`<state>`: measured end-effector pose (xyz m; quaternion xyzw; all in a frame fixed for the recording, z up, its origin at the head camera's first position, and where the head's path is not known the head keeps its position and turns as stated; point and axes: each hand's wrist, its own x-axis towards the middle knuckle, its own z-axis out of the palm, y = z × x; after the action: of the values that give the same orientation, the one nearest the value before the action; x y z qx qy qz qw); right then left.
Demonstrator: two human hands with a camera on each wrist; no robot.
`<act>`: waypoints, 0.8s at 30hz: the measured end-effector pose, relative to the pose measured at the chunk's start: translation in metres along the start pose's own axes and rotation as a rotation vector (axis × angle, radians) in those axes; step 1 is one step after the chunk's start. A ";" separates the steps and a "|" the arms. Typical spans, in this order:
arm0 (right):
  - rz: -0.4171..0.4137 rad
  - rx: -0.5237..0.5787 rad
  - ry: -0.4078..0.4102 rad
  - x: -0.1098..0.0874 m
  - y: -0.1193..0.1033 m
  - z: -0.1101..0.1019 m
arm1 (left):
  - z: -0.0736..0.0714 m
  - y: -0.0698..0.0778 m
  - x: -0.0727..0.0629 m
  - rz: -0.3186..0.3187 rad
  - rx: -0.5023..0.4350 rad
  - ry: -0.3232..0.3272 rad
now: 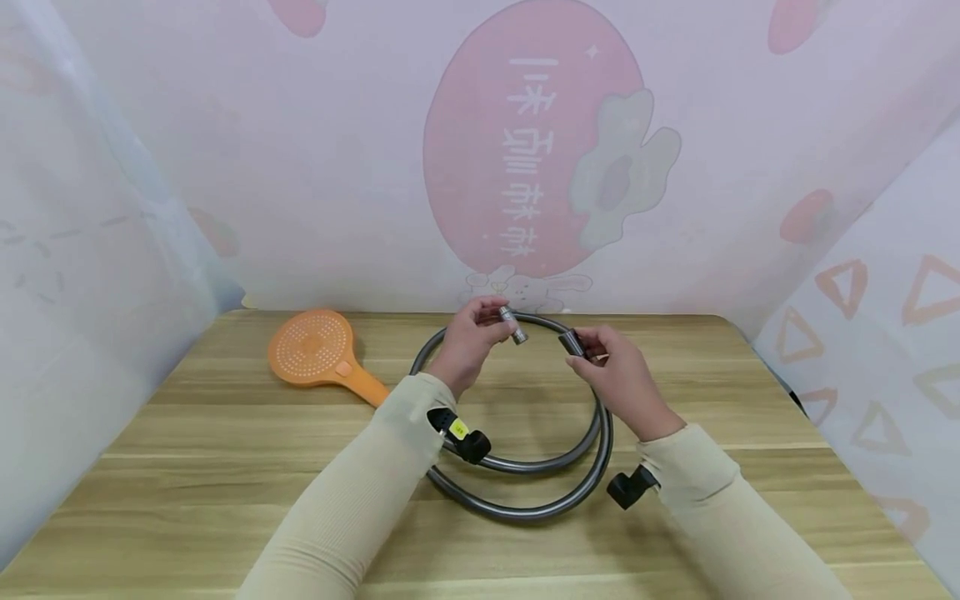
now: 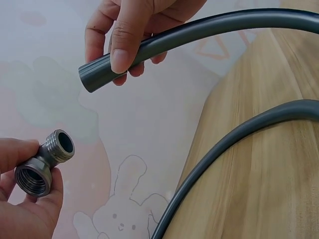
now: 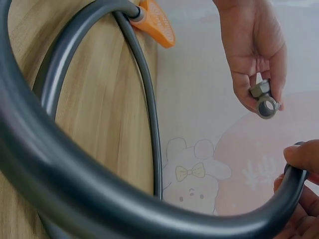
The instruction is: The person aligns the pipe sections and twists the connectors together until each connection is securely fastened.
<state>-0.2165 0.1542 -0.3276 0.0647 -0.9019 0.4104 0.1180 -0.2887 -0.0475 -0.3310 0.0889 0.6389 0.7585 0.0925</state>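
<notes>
My left hand (image 1: 467, 342) pinches a small metal threaded pipe fitting (image 1: 513, 325) between thumb and fingers, above the table. In the left wrist view the fitting (image 2: 59, 145) shows two open ends, one with outside thread and one a hex nut threaded inside. To its right, my right hand (image 1: 621, 377) grips the end sleeve (image 1: 572, 343) of a dark grey shower hose (image 1: 525, 512), its mouth facing the fitting. A gap separates the two. An orange shower head (image 1: 311, 346) lies at the left, its handle joined to the hose in the right wrist view.
The hose lies in loops on the wood-grain table (image 1: 750, 517), under and between my forearms. A printed pale curtain (image 1: 337, 167) hangs behind the table's far edge and along both sides. Black wrist cameras are strapped to both sleeves.
</notes>
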 end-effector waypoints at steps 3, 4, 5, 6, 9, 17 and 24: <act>-0.019 -0.004 -0.004 0.000 -0.002 0.001 | 0.002 0.001 0.000 0.001 -0.013 -0.001; -0.024 -0.010 0.000 0.000 -0.002 0.001 | 0.002 0.001 0.000 0.003 -0.017 -0.001; -0.030 -0.013 0.004 0.000 -0.003 0.002 | 0.003 0.002 0.000 0.005 -0.019 0.001; -0.035 -0.016 0.009 0.000 -0.003 0.002 | 0.003 0.002 -0.001 0.006 -0.020 0.003; -0.044 -0.020 0.017 -0.001 -0.006 0.003 | 0.005 0.004 -0.002 0.014 -0.025 0.009; -0.063 -0.027 0.007 -0.005 -0.012 0.002 | 0.011 0.008 -0.006 0.034 -0.024 0.004; -0.059 -0.023 0.009 -0.007 -0.016 0.003 | 0.015 0.010 -0.009 0.036 -0.042 0.005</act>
<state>-0.2069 0.1416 -0.3198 0.0881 -0.9037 0.3967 0.1351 -0.2767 -0.0367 -0.3189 0.0966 0.6215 0.7735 0.0789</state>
